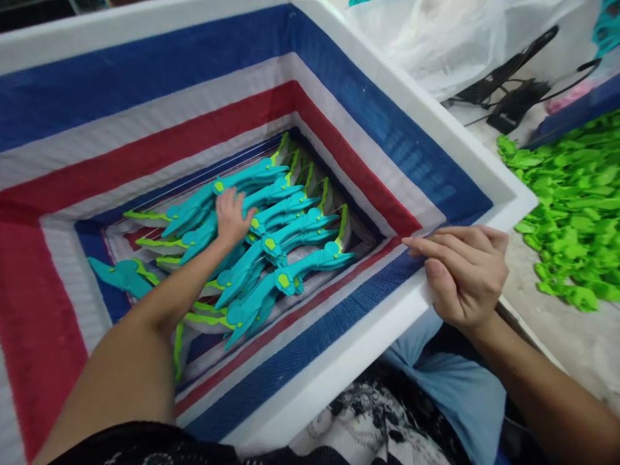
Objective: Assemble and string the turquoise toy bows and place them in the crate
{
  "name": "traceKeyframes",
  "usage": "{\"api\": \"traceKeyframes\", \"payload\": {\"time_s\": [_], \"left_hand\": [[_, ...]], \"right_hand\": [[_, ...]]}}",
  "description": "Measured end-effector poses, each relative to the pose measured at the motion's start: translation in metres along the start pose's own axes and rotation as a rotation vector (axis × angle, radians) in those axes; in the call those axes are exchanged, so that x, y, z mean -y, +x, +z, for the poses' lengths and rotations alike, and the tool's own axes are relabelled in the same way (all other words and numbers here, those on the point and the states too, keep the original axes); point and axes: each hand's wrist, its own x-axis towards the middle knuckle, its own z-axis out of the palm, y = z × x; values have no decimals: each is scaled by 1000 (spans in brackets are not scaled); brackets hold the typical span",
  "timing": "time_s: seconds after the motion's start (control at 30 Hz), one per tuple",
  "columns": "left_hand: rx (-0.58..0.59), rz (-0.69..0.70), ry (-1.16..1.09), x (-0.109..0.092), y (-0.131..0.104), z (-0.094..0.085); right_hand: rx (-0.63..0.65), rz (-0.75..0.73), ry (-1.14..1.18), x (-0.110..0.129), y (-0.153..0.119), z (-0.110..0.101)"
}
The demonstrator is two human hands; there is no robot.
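Observation:
Several turquoise-and-lime plastic toy assemblies (271, 245), jointed and wing-like, lie in a row at the bottom of a deep white tub (310, 413). My left hand (232, 213) reaches down into the tub, its fingers spread and lying on the assemblies near the back of the row. It partly covers the pieces beneath it. At the tub's near right rim is my right hand (462, 271), with its fingers stretched out side by side and the thumb apart below them. No object shows in it.
A striped red, white and blue woven lining (339, 123) covers the tub's inner walls. To the right lies a heap of bright green plastic parts (576, 213). Behind the tub are clear plastic bags (426, 39) and a black adapter (518, 106) with cables.

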Motion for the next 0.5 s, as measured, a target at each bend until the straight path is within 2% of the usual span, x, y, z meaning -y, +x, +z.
{"api": "traceKeyframes", "payload": {"time_s": [0.07, 0.13, 0.2, 0.3, 0.4, 0.43, 0.5], "left_hand": [[132, 236, -99, -41, -31, 0], [277, 404, -154, -74, -68, 4], [391, 475, -161, -95, -104, 11], [516, 486, -165, -108, -143, 19], [533, 498, -189, -105, -149, 20], [496, 478, -180, -103, -142, 18], [361, 328, -119, -97, -119, 16]], "right_hand": [[-11, -5, 2, -1, 0, 1], [-22, -12, 3, -1, -1, 1], [-29, -16, 4, -1, -2, 1], [-9, 4, -1, -1, -2, 1], [24, 38, -6, -1, -2, 0], [26, 42, -5, 0, -2, 0], [20, 43, 2, 0, -2, 0]]}}
